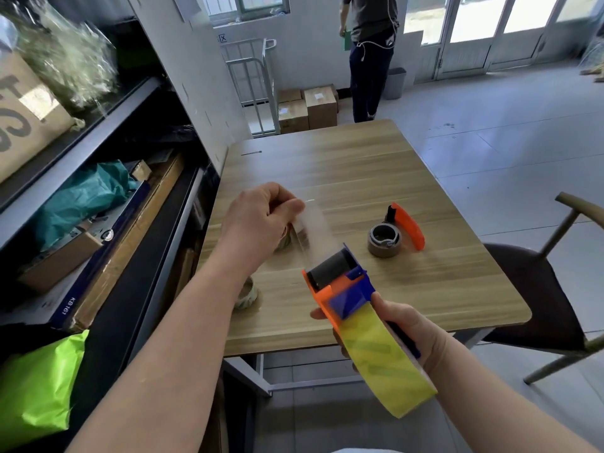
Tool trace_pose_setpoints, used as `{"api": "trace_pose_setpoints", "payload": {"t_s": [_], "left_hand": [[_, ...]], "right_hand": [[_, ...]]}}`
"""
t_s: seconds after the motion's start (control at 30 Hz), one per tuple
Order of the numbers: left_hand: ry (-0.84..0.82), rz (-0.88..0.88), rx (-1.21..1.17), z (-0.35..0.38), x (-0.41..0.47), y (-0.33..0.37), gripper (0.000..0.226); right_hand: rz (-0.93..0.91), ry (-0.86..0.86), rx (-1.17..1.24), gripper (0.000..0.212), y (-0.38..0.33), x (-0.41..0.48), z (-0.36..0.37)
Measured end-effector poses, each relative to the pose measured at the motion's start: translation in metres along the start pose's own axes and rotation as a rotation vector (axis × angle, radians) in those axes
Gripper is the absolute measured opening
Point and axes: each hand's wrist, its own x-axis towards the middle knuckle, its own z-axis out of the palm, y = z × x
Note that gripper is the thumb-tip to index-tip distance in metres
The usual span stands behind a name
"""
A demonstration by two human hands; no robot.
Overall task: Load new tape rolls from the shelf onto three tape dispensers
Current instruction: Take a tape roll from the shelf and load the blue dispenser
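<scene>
Left grip (261, 220) pinches the tape strip (315, 230), right grip (415, 331) clasps the dispenser (346, 289); slack between them could fold tape onto itself

The wooden table (359, 165) carries an orange dispenser (408, 228) touching a brown roll (385, 241) — a pale roll (247, 294) leftward.

So your shelf (108, 138) runs along the counter's (359, 165) left edge. A dispenser (408, 227) sits on the counter's right half, chair (536, 289) off to its right, boxes (322, 107) on the floor behind the far end.
</scene>
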Motion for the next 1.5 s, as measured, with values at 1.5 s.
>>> {"api": "trace_pose_setpoints", "payload": {"t_s": [1.5], "left_hand": [[0.206, 0.161, 0.061, 0.029, -0.025, -0.031, 0.012]], "right_hand": [[-0.251, 0.448, -0.681, 0.05, -0.029, 0.023, 0.059]]}}
